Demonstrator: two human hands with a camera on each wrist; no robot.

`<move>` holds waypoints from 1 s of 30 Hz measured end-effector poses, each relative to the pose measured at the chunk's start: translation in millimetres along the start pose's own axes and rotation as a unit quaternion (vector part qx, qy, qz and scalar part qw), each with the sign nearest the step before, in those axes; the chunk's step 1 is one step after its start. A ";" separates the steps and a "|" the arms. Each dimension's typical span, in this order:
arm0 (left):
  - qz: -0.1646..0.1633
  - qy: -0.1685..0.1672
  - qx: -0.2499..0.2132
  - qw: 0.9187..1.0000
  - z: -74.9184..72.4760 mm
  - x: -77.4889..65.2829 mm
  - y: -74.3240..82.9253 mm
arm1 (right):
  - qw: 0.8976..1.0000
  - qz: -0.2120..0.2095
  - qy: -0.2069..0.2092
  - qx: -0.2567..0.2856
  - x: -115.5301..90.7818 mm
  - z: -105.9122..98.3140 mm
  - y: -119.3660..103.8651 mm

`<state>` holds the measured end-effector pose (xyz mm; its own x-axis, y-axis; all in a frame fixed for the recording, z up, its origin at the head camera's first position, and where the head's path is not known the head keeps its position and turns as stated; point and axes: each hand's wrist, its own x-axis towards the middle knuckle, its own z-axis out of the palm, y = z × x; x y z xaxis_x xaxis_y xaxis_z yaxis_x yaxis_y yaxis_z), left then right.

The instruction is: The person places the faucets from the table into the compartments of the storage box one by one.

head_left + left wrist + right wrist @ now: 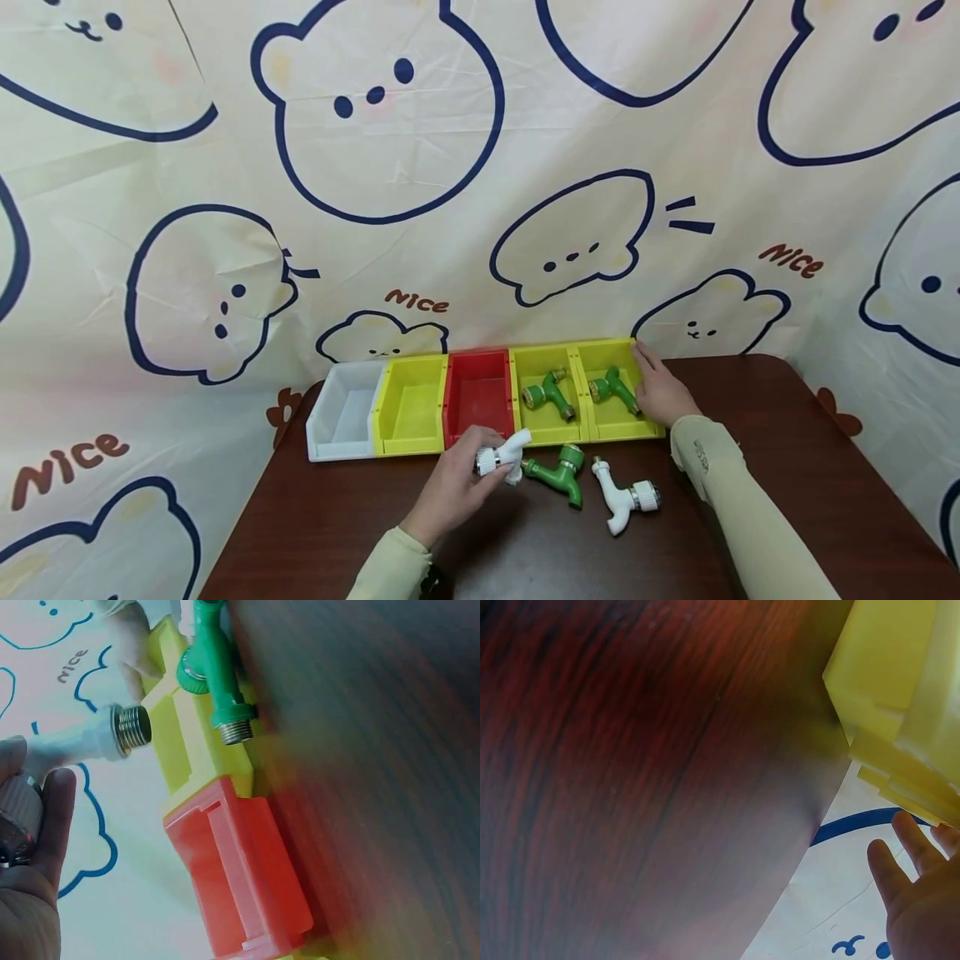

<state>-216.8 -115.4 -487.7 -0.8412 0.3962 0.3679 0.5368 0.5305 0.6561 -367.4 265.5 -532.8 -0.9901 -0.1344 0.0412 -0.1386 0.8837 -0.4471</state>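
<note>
My left hand [456, 485] pinches a white plastic tap [510, 454] with a silvery collar, raised in front of the red bin [480, 396]. In the left wrist view, the held tap's threaded brass end [133, 729] points toward the bins. My right hand [663, 393] touches the right side of the rightmost yellow bin [647, 354]; the right wrist view shows its fingers [889, 870] extended and spread. A green tap [558, 475] lies on the table just right of the held one. Beside it lies another white tap [621, 498].
Five bins stand in a row against the patterned cloth [570, 125]: a white bin [341, 457], a yellow bin [408, 408], the red one, then two yellow. One green tap [551, 393] and another green tap [615, 389] lie in the right-hand yellow bins. The table [300, 533] is dark brown.
</note>
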 end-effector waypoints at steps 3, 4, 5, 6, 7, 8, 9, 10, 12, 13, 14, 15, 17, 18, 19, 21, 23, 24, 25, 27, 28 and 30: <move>0.010 0.027 0.007 1.000 -0.7 0.3 -0.8 | 1.000 0.001 0.000 0.003 -0.4 -0.1 -0.1; 0.016 0.032 0.008 0.999 -0.8 0.4 -1.4 | 1.000 0.001 -0.001 0.003 -0.5 -0.3 -0.2; 0.023 0.034 0.010 0.999 -0.9 0.4 -2.1 | 1.000 0.000 -0.001 0.003 -0.7 -0.5 -0.3; 0.026 0.034 0.013 0.999 -0.9 0.4 -2.7 | 1.000 0.000 -0.001 0.004 -0.8 -0.7 -0.3; 0.030 0.032 0.018 0.999 -0.9 0.5 -3.2 | 1.000 0.001 -0.001 0.005 -0.9 -0.9 -0.1; 0.035 0.029 0.025 0.999 -0.6 0.7 -4.0 | 1.000 0.000 -0.001 0.005 -1.2 -1.2 -0.4; 0.037 0.025 0.029 0.999 -0.5 0.8 -4.2 | 1.000 0.000 0.000 0.005 -1.3 -1.2 -0.4; 0.037 0.023 0.033 0.999 -0.3 1.0 -4.3 | 1.000 0.000 0.001 0.006 -1.2 -1.2 -0.1; 0.032 0.022 0.041 0.998 -0.1 1.3 -4.1 | 1.000 -0.001 0.002 0.008 -1.2 -0.9 -0.1; 0.031 0.023 0.046 0.998 0.0 1.5 -3.9 | 1.000 -0.002 0.003 0.009 -1.0 -0.7 0.1; 0.030 0.026 0.048 0.998 0.0 1.6 -3.7 | 1.000 -0.002 0.004 0.010 -0.8 -0.2 0.3; 0.027 0.029 0.048 0.998 -0.1 1.6 -3.3 | 1.000 -0.004 0.005 0.010 -0.6 0.0 0.6; 0.025 0.036 0.051 0.998 -0.2 1.6 -2.9 | 1.000 -0.006 0.006 0.011 -0.5 0.6 0.5; 0.023 0.038 0.052 0.998 -0.1 1.6 -2.8 | 1.000 -0.005 0.008 0.011 -0.5 0.8 0.3; 0.018 0.039 0.050 0.998 -0.1 1.5 -2.8 | 1.000 -0.005 0.009 0.011 -0.5 0.9 0.3; 0.004 0.040 0.036 0.999 0.1 1.5 -2.8 | 1.000 -0.005 0.011 0.011 -0.9 0.8 -0.2; -0.019 0.039 -0.012 0.999 0.2 1.6 -3.0 | 1.000 -0.004 0.013 0.013 -1.0 1.2 -0.2; -0.031 0.039 -0.043 0.998 0.2 1.7 -3.4 | 1.000 -0.005 0.014 0.013 -1.1 1.2 -0.2; -0.041 0.039 -0.080 0.995 0.0 1.8 -3.4 | 1.000 -0.006 0.014 0.012 -1.3 1.3 0.0; -0.057 0.042 -0.149 0.986 -0.4 1.7 -3.9 | 1.000 -0.008 0.014 0.010 -1.3 1.6 0.7; -0.065 0.044 -0.175 0.981 -0.9 1.5 -3.9 | 1.000 -0.009 0.013 0.010 -1.4 1.6 1.0; -0.072 0.047 -0.179 0.980 -1.7 1.5 -3.8 | 1.000 -0.010 0.012 0.009 -1.5 1.7 1.8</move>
<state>-220.2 -118.1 -488.6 -0.9182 0.2568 0.3016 0.3681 0.2716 0.8892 -366.2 266.6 -535.2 -0.9873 -0.1422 0.0713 -0.1590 0.8727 -0.4616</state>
